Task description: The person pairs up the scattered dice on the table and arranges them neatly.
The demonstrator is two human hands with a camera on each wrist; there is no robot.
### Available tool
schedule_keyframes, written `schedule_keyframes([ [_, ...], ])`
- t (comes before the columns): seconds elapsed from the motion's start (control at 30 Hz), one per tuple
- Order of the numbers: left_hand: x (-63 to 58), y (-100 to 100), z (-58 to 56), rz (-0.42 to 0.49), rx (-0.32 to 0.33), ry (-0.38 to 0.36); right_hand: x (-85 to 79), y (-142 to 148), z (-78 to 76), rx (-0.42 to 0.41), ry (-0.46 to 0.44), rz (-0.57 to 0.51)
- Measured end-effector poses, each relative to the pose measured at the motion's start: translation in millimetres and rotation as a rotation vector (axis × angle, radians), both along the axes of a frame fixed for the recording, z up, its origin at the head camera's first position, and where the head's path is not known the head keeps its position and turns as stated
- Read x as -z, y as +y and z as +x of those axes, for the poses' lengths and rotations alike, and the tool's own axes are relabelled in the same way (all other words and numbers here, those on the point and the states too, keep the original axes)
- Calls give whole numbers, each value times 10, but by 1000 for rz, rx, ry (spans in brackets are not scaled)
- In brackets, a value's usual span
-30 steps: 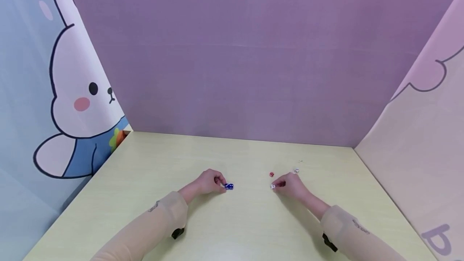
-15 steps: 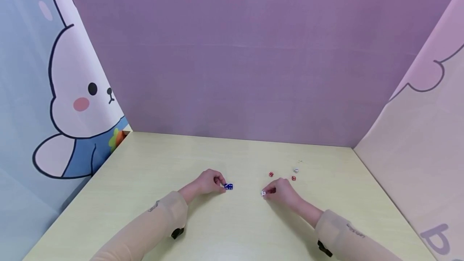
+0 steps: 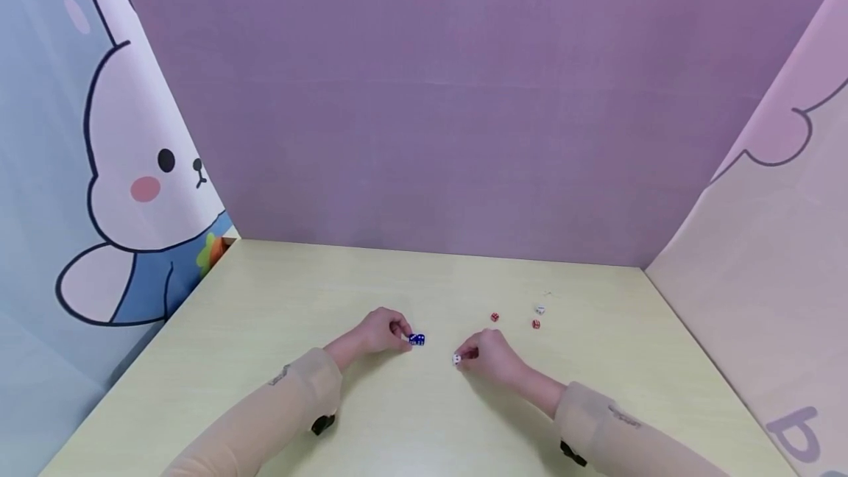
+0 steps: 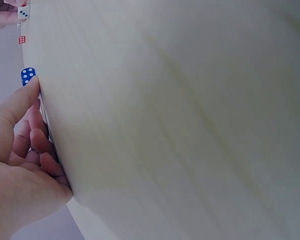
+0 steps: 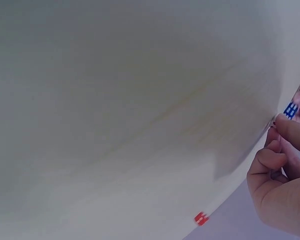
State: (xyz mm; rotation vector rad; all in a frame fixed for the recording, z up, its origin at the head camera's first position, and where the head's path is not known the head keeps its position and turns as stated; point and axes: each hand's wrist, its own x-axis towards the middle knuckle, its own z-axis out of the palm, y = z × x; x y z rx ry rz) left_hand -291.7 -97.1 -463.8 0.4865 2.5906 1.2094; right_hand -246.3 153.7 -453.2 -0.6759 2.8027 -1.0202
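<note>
Small blue dice [image 3: 417, 340] with white dots, seemingly two side by side, are pinched by my left hand [image 3: 383, 330] at the middle of the table. To their right, a white die [image 3: 456, 359] with dark dots is held between thumb and finger of my right hand [image 3: 493, 356]. A gap of bare table separates the white die from the blue dice in the head view. The left wrist view shows one blue dotted face [image 4: 28, 76] at the fingertip. In the right wrist view my fingers [image 5: 290, 132] mostly hide the white die.
Beyond my right hand lie a red die [image 3: 495, 317], another red die [image 3: 536, 324] and a second white die [image 3: 539, 309]. The pale wooden table [image 3: 331, 278] ends at a purple backdrop [image 3: 424, 131], with printed cloth on both sides.
My right hand has carried the white die left and nearer to me, toward the blue dice, uncovering a red die behind it. My left hand has stayed with the blue dice.
</note>
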Motion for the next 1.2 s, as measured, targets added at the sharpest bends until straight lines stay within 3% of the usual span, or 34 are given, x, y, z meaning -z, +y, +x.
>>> schedule_keyframes([
  [0.5, 38, -122, 50, 10, -41, 7, -1, -397, -24, -81, 6, 3],
  [0.8, -7, -211, 252, 16, 18, 22, -8, -572, -29, -122, 53, 4],
  [1.0, -17, -172, 348, 37, 41, 44, -11, -667, -31, -113, 63, -13],
  [1.2, 20, -105, 347, 10, 30, 68, 18, -705, -58, -71, 60, -34],
])
